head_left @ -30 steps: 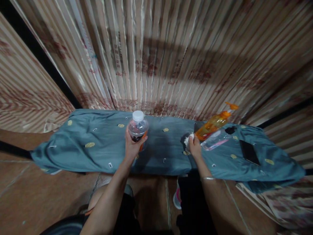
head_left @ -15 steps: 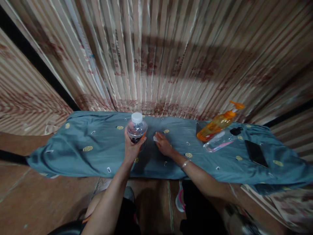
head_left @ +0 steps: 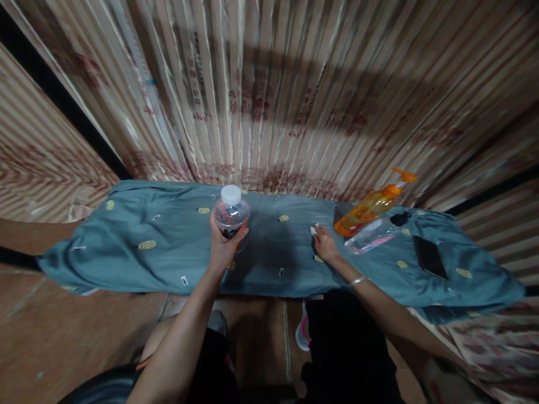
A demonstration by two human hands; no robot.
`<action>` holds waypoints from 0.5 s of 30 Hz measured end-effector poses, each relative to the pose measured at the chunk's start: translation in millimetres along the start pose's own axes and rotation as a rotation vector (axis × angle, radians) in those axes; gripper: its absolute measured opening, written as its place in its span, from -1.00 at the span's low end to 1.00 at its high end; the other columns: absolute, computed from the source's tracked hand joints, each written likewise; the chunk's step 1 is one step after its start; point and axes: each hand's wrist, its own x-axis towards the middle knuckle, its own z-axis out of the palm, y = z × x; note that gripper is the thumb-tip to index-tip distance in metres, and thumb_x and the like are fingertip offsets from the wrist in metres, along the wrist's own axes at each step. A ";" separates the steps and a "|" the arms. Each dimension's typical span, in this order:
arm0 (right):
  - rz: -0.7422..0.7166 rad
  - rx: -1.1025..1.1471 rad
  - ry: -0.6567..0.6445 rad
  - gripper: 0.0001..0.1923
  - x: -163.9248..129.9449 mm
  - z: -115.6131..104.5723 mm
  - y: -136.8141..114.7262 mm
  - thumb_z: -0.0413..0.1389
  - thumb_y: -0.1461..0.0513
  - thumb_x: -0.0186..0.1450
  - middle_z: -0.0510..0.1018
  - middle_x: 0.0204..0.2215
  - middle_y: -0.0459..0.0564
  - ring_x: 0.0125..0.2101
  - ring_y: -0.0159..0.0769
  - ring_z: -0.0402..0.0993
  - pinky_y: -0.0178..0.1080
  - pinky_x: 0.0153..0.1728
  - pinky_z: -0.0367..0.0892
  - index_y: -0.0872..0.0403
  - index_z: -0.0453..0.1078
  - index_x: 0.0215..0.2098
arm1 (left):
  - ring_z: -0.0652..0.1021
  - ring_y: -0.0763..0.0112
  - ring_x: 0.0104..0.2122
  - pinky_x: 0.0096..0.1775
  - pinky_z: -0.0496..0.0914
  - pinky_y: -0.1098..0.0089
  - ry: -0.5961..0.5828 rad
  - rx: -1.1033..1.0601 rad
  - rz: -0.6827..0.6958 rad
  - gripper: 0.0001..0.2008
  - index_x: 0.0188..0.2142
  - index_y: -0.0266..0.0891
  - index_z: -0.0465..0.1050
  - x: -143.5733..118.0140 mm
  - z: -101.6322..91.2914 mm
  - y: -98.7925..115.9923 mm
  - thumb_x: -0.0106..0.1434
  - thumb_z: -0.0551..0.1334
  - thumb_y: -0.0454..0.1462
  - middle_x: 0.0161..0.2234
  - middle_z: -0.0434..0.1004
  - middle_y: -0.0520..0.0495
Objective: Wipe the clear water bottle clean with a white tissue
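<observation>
Your left hand (head_left: 222, 251): wrapped around a clear bottle (head_left: 231, 213) with white cap, held upright above the blue-clothed worktop (head_left: 138, 247). Your right hand (head_left: 323, 244): fingers pressing a small white wad (head_left: 313, 229) onto the cloth; an orange pump bottle (head_left: 370, 205) stands just beyond it.

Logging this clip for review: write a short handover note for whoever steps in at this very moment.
Left hand: closed around the water bottle, upright, cap on.
Right hand: pressing a small white wad onto the blue cloth, close beside the orange pump bottle.
A clear bottle lies on its side next to the pump; a dark phone lies further right.
Done and left: cannot be read here.
</observation>
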 end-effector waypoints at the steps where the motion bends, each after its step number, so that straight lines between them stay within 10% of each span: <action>1: -0.028 0.015 -0.002 -0.46 9.1 14.8 -21.4 -0.19 0.41 0.30 0.51 0.09 0.26 0.22 -0.03 0.32 0.16 0.24 0.22 0.18 0.34 0.18 | 0.39 0.14 0.21 0.24 0.22 0.14 0.000 -0.004 -0.008 0.01 0.31 -0.13 -0.01 0.6 1.3 0.5 -0.06 0.48 -0.21 0.25 0.29 -0.24; 8: -0.467 0.149 -0.185 -0.52 -61.7 66.8 -138.3 -0.06 0.38 0.32 0.41 0.21 0.15 0.24 -0.20 0.29 -0.06 0.25 0.27 0.13 0.33 0.19 | 0.41 0.17 0.19 0.23 0.25 0.15 0.022 -0.033 0.014 -0.01 0.29 -0.13 0.01 7.5 11.8 -8.7 -0.06 0.48 -0.21 0.24 0.29 -0.22; 11: -0.621 0.162 -0.254 -0.43 -109.7 36.0 -105.6 -0.15 0.42 0.32 0.30 0.29 0.16 0.31 -0.21 0.16 -0.01 0.25 0.26 0.13 0.21 0.28 | 0.38 0.16 0.21 0.25 0.23 0.13 0.005 -0.033 0.043 0.01 0.30 -0.10 0.00 9.2 11.8 -14.7 -0.06 0.49 -0.20 0.26 0.27 -0.21; 15: -0.403 -0.065 -0.224 -0.43 -133.2 -23.2 -9.3 -0.17 0.43 0.29 0.35 0.25 0.22 0.27 -0.13 0.25 0.04 0.24 0.26 0.19 0.27 0.24 | 0.41 0.16 0.19 0.23 0.27 0.11 -0.016 -0.055 0.045 0.01 0.31 -0.08 -0.02 8.6 6.4 -18.1 -0.05 0.48 -0.19 0.25 0.28 -0.20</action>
